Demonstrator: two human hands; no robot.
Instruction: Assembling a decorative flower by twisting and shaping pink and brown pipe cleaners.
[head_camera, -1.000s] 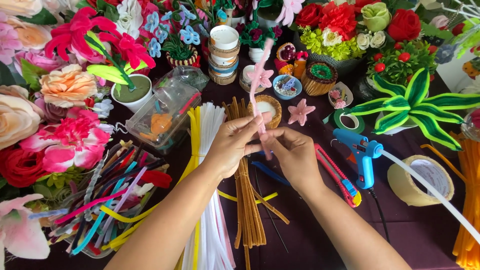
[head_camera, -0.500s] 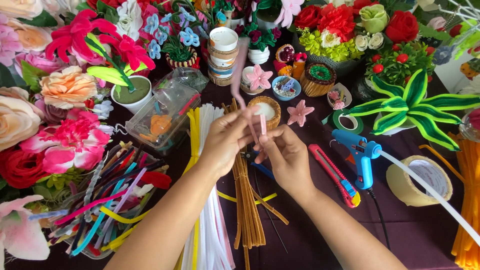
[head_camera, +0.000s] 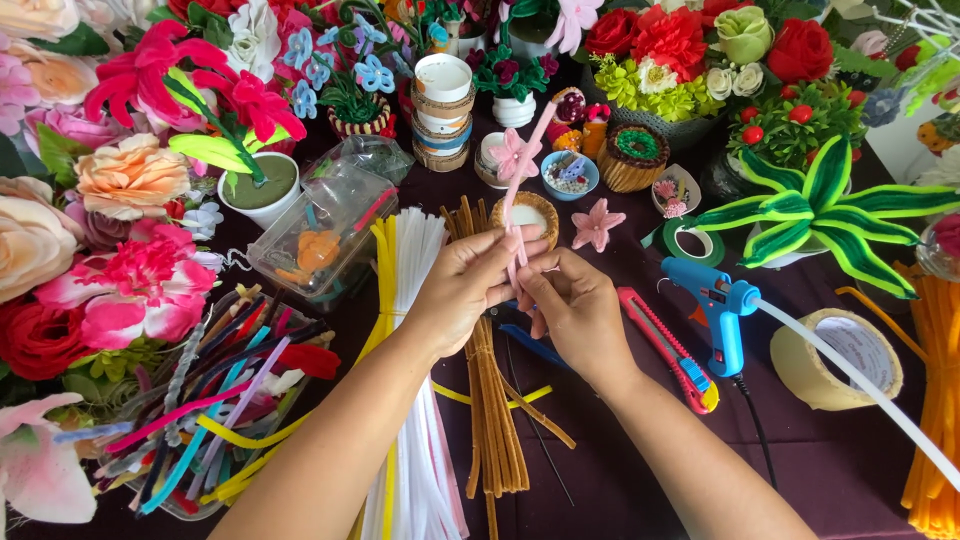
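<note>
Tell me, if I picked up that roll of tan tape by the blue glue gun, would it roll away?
Probably not while it lies as it does: the roll of tan tape rests flat on its side on the dark table. Stood on edge, its round shape would likely roll. It looks light, being a hollow ring, and fairly stiff. The blue glue gun beside it might stop it.
</note>
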